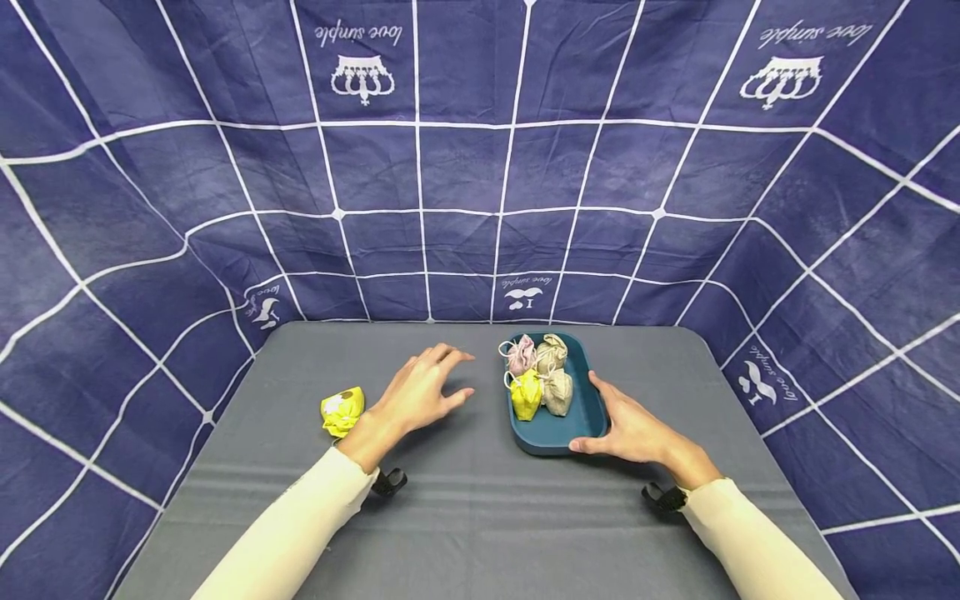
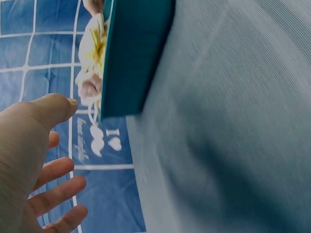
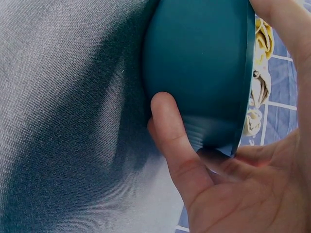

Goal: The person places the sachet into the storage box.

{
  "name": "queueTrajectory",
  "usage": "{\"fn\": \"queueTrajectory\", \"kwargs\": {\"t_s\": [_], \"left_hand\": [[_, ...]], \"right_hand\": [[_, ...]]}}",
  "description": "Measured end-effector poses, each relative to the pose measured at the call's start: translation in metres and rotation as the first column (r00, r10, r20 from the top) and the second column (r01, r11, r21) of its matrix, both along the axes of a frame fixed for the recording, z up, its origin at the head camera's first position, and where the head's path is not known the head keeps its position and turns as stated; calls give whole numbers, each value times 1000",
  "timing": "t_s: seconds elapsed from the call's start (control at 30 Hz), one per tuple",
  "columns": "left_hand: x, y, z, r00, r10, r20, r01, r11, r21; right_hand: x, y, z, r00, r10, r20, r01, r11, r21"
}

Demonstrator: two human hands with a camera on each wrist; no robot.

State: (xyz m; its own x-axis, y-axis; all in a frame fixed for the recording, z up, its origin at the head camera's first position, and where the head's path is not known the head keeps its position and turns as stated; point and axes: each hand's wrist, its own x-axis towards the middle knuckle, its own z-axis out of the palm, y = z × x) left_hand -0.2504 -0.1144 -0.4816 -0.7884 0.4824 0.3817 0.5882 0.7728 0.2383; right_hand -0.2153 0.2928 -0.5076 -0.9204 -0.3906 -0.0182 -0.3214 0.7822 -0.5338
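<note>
A dark teal rectangular box stands on the table right of the middle in the head view. Inside it, toward the left, lie a pink drawstring pouch, a yellow pouch and two beige pouches. My right hand grips the box at its right side, thumb by the near rim and fingers against the outer wall. Left of the box, my left hand hovers with fingers spread and holds nothing. Beyond its wrist, a yellow pouch with a white flower print lies on the table.
The grey table is enclosed at the back and both sides by blue cloth with white grid lines. Black straps sit at both wrists.
</note>
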Motion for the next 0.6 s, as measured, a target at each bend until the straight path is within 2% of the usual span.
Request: {"fn": "queueTrajectory", "kwargs": {"t_s": [0.3, 0.6], "left_hand": [[6, -48, -5, 997, 79, 24, -79, 997, -8], [13, -87, -17, 994, 108, 27, -108, 994, -7]], "right_hand": [[-2, 0, 2, 1000, 0, 2, 0, 1000, 5], [0, 0, 2, 1000, -7, 16, 7, 1000, 3]]}}
